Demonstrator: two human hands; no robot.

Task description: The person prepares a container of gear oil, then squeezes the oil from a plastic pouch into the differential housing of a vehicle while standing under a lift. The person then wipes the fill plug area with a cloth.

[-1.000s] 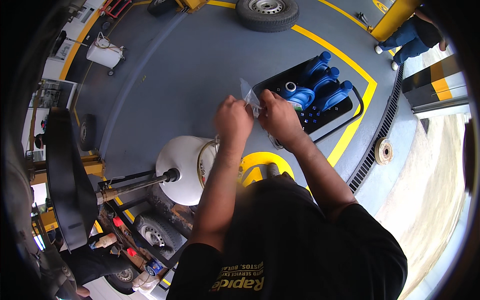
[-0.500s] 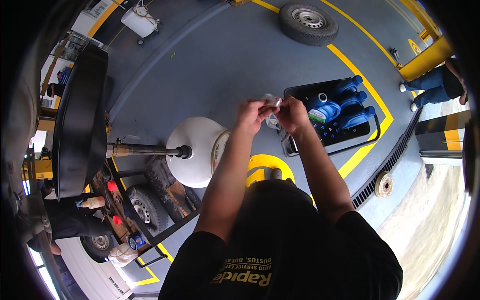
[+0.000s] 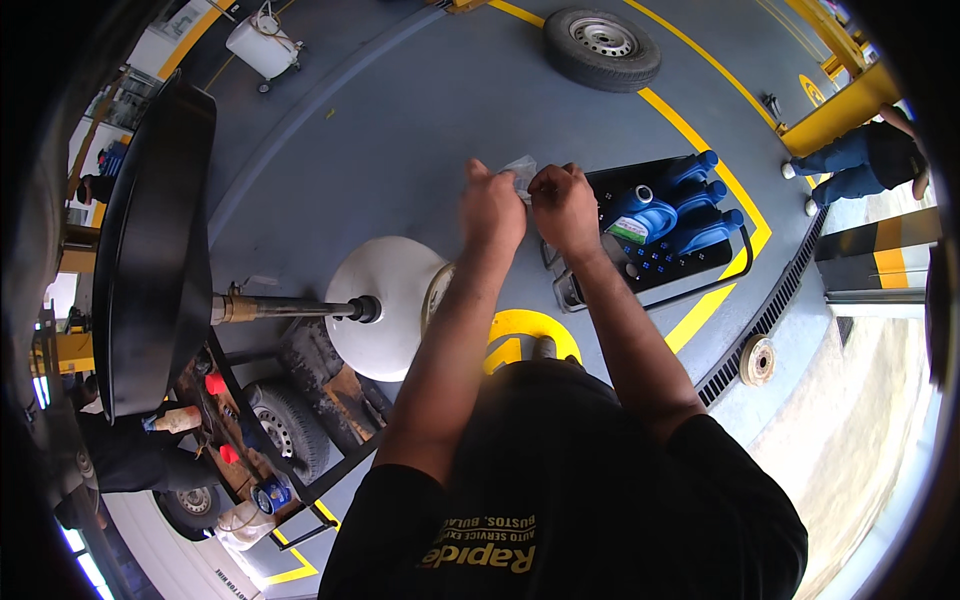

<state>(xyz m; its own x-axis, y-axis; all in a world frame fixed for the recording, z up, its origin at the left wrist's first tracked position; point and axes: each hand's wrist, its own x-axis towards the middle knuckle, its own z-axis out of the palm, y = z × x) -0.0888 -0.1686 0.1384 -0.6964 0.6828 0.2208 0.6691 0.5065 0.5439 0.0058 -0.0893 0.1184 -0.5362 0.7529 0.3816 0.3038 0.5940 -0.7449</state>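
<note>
Currently, L hand (image 3: 493,208) and R hand (image 3: 567,208) are up close tog., w/ a clear plastic packet (image 3: 521,172) btwn them. Each grip's narrow, pinched on the packet, tho the L one's part hidden & a bit blurry. Black cart (image 3: 616,182) w/ blue bottles (image 3: 652,222) on top sits just R of the R hand. White tank (image 3: 385,320) is nearer, on the L side. A wheel (image 3: 603,45) lies flat on the floor (image 3: 400,170), farther off.

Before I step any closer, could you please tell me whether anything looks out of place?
One blue bottle on the black cart seems uncapped: its pale neck ring shows a dark opening, while the three other blue bottles appear capped.
</note>
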